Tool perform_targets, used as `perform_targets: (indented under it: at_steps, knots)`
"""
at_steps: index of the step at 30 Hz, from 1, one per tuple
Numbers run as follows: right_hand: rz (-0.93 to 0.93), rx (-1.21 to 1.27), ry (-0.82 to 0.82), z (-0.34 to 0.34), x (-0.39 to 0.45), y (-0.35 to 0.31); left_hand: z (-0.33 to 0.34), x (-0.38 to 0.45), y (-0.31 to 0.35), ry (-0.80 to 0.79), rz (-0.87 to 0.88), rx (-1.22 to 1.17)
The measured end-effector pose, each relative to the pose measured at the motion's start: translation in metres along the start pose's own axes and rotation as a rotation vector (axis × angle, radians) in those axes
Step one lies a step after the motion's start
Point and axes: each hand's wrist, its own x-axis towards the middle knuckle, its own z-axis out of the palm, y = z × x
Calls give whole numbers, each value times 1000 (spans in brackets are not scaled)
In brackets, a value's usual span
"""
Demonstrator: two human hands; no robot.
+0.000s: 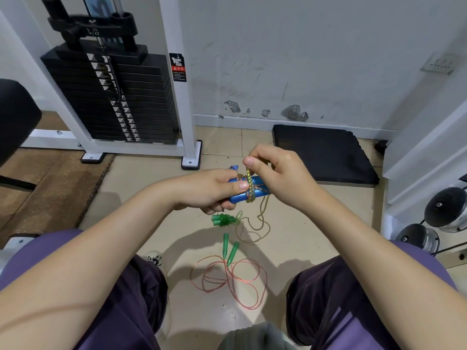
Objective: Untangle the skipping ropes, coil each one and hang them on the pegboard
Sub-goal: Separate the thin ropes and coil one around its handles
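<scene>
Your left hand (211, 190) gripped the blue handles (249, 192), fingers curled under them and the thumb pressed on top beside the wound cord. Your right hand (275, 173), just above those handles, pinched the yellow-green braided rope (249, 181) between thumb and forefinger where it wrapped around the handles. A thinner length of that cord hung below the handles in loose loops toward the floor (151, 188). Just below the handles, past your left hand, a green rope's handles (223, 220) lay bundled on the floor. Farther below, between your knees, a pink rope (235, 279) lay loosely coiled with its two green handles (230, 247) side by side. Beyond the handles lay a black mat (326, 155) against the wall.
</scene>
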Motion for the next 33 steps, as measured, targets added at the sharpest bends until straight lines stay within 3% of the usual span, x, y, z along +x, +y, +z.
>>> perform_targets:
  at_steps: [6, 13, 19, 25, 29, 33]
  knots:
    - [104, 9, -13, 5, 3, 2, 0, -1, 3, 75, 80, 84]
    - [141, -23, 52, 11, 5, -7, -2, -3, 1, 75, 38, 22]
    - [135, 0, 79, 14, 4, -8, 1, 1, -4, 288, 128, 175]
    - [116, 113, 38, 7, 5, -6, 0, 2, -4, 273, 178, 179]
    - [235, 269, -48, 3, 6, -4, -2, 1, -4, 262, 236, 123]
    - [433, 712, -75, -4, 8, -2, -5, 1, -4, 257, 264, -125]
